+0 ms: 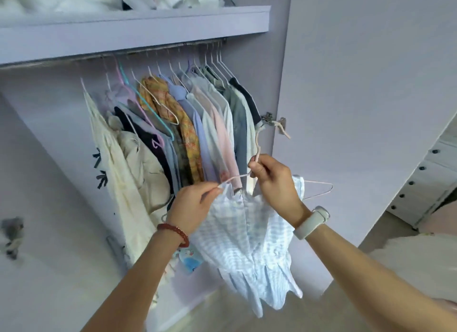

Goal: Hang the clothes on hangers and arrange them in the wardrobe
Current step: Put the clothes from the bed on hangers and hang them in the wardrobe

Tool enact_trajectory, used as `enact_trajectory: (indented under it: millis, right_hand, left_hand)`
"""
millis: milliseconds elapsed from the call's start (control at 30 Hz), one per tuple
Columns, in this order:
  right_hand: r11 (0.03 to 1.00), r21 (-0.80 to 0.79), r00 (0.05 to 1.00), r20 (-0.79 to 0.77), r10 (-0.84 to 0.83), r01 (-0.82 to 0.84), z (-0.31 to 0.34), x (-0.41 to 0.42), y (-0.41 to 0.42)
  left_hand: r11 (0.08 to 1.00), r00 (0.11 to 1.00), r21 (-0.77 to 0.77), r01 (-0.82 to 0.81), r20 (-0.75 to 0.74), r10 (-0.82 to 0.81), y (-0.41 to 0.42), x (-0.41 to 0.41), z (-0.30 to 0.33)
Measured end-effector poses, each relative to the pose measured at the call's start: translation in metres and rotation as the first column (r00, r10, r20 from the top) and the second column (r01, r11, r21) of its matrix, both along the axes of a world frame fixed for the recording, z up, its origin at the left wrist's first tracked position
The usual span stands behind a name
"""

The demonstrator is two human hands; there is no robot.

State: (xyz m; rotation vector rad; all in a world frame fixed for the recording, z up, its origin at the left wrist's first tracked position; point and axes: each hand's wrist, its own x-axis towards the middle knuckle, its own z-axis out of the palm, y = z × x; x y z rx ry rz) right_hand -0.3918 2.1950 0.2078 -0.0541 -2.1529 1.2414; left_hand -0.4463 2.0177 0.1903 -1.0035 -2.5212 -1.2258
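Note:
A light blue and white checked garment [249, 247] hangs from a thin pale pink hanger [319, 187] in front of the open wardrobe. My right hand [274, 181] grips the hanger just below its hook, which points up toward the door hinge. My left hand [195, 205] pinches the garment's strap at the hanger's left arm. The hanger's right end sticks out bare past the fabric. Above, the wardrobe rail [153, 51] carries several hung clothes [188, 134], packed toward its right end.
The open lilac wardrobe door [371, 109] stands just right of my hands, with a metal hinge [274, 122] on its inner edge. A shelf [138, 27] above the rail holds white bedding. A studded white piece of furniture [430, 181] stands at far right.

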Motion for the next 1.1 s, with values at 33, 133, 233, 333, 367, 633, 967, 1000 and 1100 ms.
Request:
enact_trajectory:
  millis: [33,133,233,333,367,633,967,1000,1100]
  right_hand:
    - [0.999,0.019,1.0,-0.003,0.028,-0.028,0.0,-0.007,-0.01]
    - [0.989,0.069,0.991,0.038,0.127,-0.13,-0.007,-0.022,-0.037]
    - [0.974,0.071,0.976,0.049,0.212,-0.215,-0.014,-0.035,-0.051]
    - [0.959,0.126,0.967,0.07,0.247,-0.254,-0.016,-0.057,-0.057]
    - [0.947,0.156,0.959,0.083,0.269,-0.28,-0.015,-0.067,-0.06]
    - [0.816,0.365,0.892,0.12,0.436,-0.448,-0.032,-0.137,-0.13]
    - [0.347,-0.024,0.321,0.319,0.892,-0.938,-0.039,-0.125,-0.249]
    - [0.313,-0.033,0.284,0.339,0.897,-0.949,-0.042,-0.122,-0.252]
    - [0.239,-0.021,0.217,0.345,0.913,-0.971,-0.046,-0.117,-0.254]
  left_hand:
    - [0.997,0.999,0.061,-0.04,-0.024,0.041,-0.004,0.001,0.0]
    - [0.978,0.988,0.161,-0.135,-0.055,0.146,-0.014,0.001,0.005]
    - [0.957,0.97,0.163,-0.24,0.001,0.243,-0.038,-0.005,0.003]
    - [0.9,0.918,0.183,-0.397,0.068,0.391,-0.078,-0.017,0.002]
    - [0.879,0.899,0.186,-0.439,0.089,0.43,-0.092,-0.021,0.003]
    - [0.621,0.647,0.187,-0.761,0.268,0.714,-0.18,-0.031,0.012]
    - [0.23,0.462,0.405,-0.885,0.705,0.538,-0.212,0.016,0.014]
    - [0.19,0.495,0.462,-0.866,0.744,0.448,-0.213,0.019,0.018]
    - [0.148,0.56,0.541,-0.828,0.778,0.285,-0.217,0.026,0.027]
